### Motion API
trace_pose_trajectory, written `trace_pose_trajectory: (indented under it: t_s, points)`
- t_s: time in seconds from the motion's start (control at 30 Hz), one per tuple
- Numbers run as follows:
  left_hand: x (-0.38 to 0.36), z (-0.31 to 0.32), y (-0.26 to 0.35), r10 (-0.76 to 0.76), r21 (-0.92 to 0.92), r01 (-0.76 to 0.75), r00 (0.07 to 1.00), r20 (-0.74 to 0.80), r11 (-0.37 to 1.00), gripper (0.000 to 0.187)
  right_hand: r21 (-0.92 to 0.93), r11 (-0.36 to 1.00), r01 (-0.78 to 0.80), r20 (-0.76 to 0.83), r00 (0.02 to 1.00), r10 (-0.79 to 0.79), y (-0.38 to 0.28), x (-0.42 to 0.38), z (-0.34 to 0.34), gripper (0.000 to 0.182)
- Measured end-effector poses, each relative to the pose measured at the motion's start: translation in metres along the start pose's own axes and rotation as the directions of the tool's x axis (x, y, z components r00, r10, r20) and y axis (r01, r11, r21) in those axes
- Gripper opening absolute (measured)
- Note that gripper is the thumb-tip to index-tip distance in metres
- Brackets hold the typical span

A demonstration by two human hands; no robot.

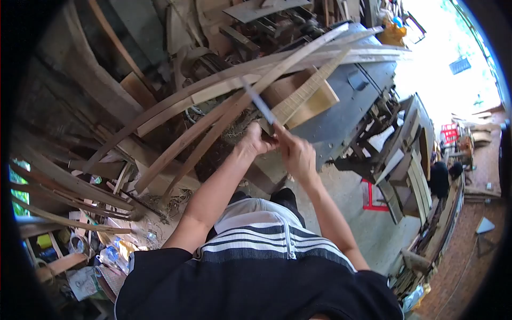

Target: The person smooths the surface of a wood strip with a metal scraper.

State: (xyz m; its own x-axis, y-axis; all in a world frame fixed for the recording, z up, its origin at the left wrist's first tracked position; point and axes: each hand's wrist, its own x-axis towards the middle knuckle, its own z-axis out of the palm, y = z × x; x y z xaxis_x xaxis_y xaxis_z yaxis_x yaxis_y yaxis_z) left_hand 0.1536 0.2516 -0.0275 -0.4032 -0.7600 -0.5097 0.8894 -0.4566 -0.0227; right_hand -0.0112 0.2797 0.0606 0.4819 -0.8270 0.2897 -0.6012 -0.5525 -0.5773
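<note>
My right hand [298, 159] is closed around the handle of a file [258, 101], a long, narrow, grey metal blade pointing up and left. The blade crosses beside the near end of a guitar neck [306, 95], a light wooden strip with thin cross lines like frets. Close to that end, my left hand [255, 143] has its fingers curled, seemingly around the neck; the exact grip is partly hidden behind my right hand. Under the neck lies a pale wooden block [320, 104] on the dark grey machine table [341, 106].
Long curved boards [213, 90] and straight wooden strips [197, 136] lie across the table's left side. More timber leans at the left. A stand stacked with wood [410, 154] and a red frame [369, 195] are to the right. Shavings [178, 202] litter the floor.
</note>
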Motion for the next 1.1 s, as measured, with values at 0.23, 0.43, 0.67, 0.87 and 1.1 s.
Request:
trace_pose_trajectory:
  t_s: [0.23, 0.43, 0.67, 0.87, 1.1]
  points:
    - [-0.009, 0.017, 0.002, 0.128, 0.131, -0.128, 0.992, 0.005, 0.983, 0.037, -0.042, 0.992, -0.118, 0.036, 0.992, 0.120, -0.004, 0.001, 0.001, 0.047]
    - [-0.004, 0.003, 0.002, 0.019, 0.014, -0.019, 0.998, 0.054, 1.000, 0.038, -0.118, 0.989, -0.086, -0.027, 0.996, 0.084, 0.036, 0.016, -0.004, 0.050]
    - [-0.006, 0.018, 0.007, 0.127, 0.098, -0.122, 0.991, -0.047, 0.988, 0.041, -0.012, 0.999, -0.031, 0.020, 0.999, 0.031, 0.010, -0.008, -0.006, 0.045]
    - [-0.008, 0.012, -0.009, 0.072, -0.027, -0.072, 0.997, 0.018, 0.997, 0.037, -0.107, 0.977, -0.187, -0.094, 0.980, 0.177, 0.072, 0.034, -0.019, 0.039]
    - [-0.011, 0.022, -0.006, 0.138, 0.050, -0.134, 0.986, -0.090, 0.990, 0.037, 0.042, 0.998, -0.055, 0.092, 0.995, 0.051, 0.017, -0.015, -0.017, 0.037]
